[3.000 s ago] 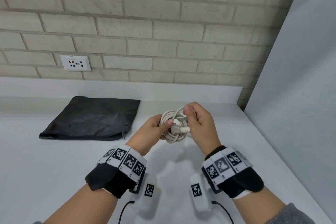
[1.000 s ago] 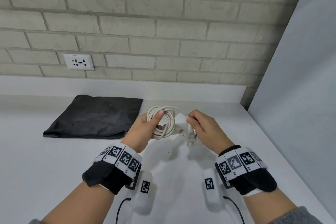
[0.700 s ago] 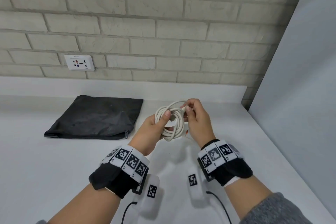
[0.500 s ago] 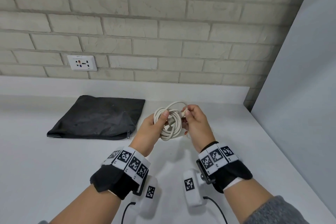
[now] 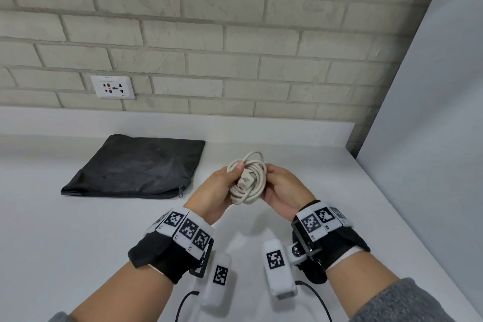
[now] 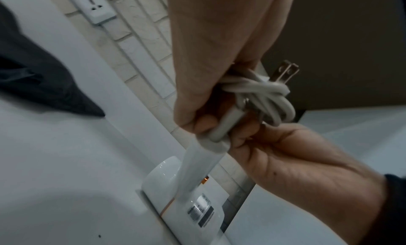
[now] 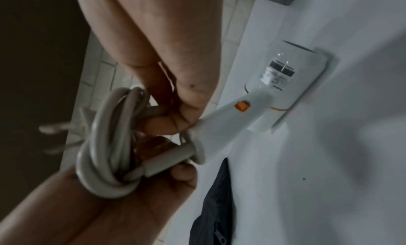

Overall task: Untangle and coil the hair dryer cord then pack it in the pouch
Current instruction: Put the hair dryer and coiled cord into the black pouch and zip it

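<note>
The white hair dryer cord (image 5: pixel 250 183) is wound into a small coil, held above the counter between both hands. My left hand (image 5: pixel 226 181) grips the coil's left side, thumb over the top. My right hand (image 5: pixel 275 182) curls round its right side. The plug (image 5: pixel 245 181) lies across the front of the coil, and its prongs (image 6: pixel 287 73) stick out past the loops. The hair dryer (image 7: pixel 283 78) hangs below the hands with its head down by the counter. Its handle (image 6: pixel 197 162) rises to the fingers. The head view hides it. The black zip pouch (image 5: pixel 136 167) lies flat to the left.
A white counter (image 5: pixel 78 243) runs to a brick wall with a socket plate (image 5: pixel 113 87). A grey panel (image 5: pixel 431 138) closes the right side. Thin black wrist-camera cables (image 5: pixel 313 298) hang near the front edge.
My right hand carried the plug end up to the coil. The plug now sits across the loops and the right hand holds the coil's right side. The left hand kept its grip.
</note>
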The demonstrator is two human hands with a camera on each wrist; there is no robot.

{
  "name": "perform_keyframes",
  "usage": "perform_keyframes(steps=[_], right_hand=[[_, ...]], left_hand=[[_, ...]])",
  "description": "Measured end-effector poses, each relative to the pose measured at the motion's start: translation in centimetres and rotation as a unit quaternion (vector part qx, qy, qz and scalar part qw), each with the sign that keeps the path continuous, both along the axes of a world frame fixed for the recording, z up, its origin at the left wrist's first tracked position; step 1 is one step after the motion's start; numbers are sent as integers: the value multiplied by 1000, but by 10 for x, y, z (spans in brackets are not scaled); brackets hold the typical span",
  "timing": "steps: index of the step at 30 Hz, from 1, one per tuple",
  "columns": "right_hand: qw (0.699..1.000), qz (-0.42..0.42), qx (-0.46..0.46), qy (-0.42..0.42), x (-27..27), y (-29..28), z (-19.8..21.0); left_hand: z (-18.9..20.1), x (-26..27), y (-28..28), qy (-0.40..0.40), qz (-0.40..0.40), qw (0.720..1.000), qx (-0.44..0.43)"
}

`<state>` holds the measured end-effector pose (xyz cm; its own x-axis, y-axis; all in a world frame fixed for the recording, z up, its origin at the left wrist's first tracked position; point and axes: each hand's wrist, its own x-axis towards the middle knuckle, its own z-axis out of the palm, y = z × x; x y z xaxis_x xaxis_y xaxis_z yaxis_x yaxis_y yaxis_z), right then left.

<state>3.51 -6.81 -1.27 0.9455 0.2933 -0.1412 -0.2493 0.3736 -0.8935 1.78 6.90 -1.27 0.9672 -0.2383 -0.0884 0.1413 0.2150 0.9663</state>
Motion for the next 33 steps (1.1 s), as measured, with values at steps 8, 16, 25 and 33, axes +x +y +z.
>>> perform_keyframes(steps=[8, 16, 25, 33], right_hand=[[994, 105, -22, -5, -10, 0, 5], [967, 85, -238, -39, -16, -7, 5], [837, 10, -509, -200, -31, -11, 1], [695, 46, -581, -421, -40, -14, -23]], left_hand=[[-6, 3, -10, -48, 94, 994, 4], [2, -7, 1, 0, -42, 995, 90], [-11, 2, 0, 192, 76, 978, -18], [-22, 14, 10, 288, 169, 936, -108]])
